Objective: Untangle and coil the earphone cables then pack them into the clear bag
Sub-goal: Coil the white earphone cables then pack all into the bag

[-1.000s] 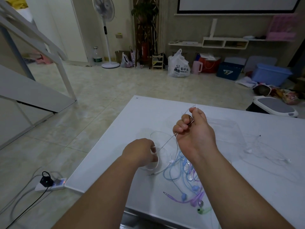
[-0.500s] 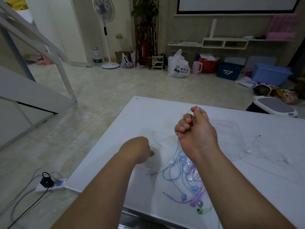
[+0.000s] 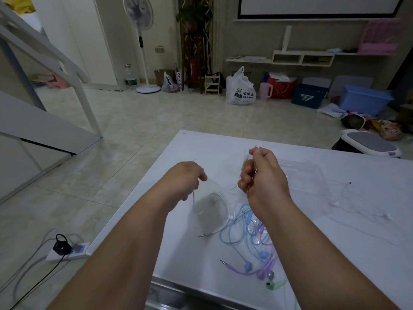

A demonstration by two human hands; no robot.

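Over the white table (image 3: 201,260), my right hand (image 3: 261,175) holds the earbud end of a white earphone cable (image 3: 218,220) pinched between thumb and fingers. My left hand (image 3: 186,177) grips the same cable further along; a length hangs from it, and a loop with its jack plug lies on the table below. A tangle of blue earphones (image 3: 240,229) and purple earphones (image 3: 263,271) lies under my right wrist, with a green earbud (image 3: 271,284) at the near edge. The clear bag (image 3: 301,173) lies flat behind my right hand.
Another white earphone cable (image 3: 357,209) sprawls on the table's right part. A power strip (image 3: 67,250) with cords lies on the tiled floor to the left. A grey-topped stool (image 3: 368,145) stands beyond the table's far right edge.
My left hand has lifted and moved left, away from the right hand, drawing the white cable out between them. The right hand has stayed up at about the same place.
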